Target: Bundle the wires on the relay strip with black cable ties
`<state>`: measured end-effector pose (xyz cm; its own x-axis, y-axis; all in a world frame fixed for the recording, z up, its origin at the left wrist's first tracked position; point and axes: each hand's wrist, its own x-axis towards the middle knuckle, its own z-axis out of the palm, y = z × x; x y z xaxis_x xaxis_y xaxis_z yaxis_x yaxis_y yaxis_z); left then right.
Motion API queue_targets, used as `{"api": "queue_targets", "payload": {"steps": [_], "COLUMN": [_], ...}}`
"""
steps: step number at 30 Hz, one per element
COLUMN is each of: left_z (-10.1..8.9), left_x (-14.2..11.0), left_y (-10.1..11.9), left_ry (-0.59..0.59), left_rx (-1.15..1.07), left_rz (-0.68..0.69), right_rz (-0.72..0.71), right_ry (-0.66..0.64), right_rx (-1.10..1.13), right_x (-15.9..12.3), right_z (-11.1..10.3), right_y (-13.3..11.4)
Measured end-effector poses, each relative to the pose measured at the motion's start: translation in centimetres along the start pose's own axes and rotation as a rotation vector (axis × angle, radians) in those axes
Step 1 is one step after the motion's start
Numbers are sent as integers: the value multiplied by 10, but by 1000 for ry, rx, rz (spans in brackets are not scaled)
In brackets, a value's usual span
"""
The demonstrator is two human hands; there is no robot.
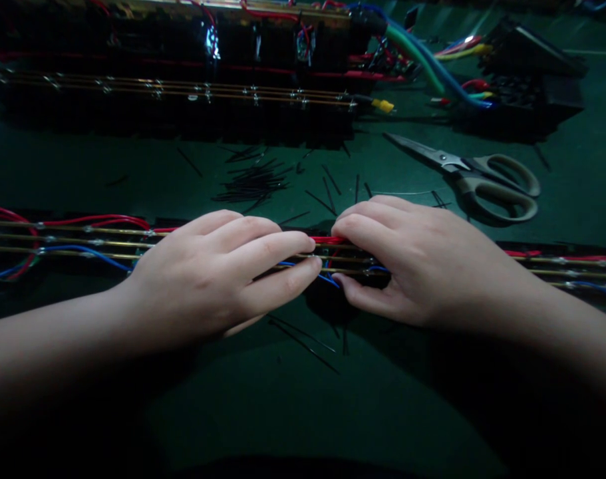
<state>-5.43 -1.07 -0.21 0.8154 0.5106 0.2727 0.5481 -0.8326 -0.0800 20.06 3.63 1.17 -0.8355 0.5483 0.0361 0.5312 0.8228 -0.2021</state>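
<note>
Head view: we record grip spread at right hand (417, 259), cannot tell at left hand (207, 273); dragging fingers could strain the central blue wire (327, 278).

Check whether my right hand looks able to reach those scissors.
Probably yes: the scissors lie just beyond your right hand, nothing visible on top, though its fingers are at the red wire.

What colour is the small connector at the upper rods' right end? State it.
The connector is yellow, clearest in the head view.
</note>
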Motion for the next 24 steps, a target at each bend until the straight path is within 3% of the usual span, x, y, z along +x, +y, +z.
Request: {"api": "queue_targets", "payload": {"steps": [24], "left_z": [4], "left_x": [-3], "left_y": [-4], "left_ry": [32], "left_rx": [-11], "left_rz": [11], "right_rz": [47], "right_ry": [-19], "right_rx": [-42], "right_x": [-1], "right_z": [1], "right_y": [-2]}}
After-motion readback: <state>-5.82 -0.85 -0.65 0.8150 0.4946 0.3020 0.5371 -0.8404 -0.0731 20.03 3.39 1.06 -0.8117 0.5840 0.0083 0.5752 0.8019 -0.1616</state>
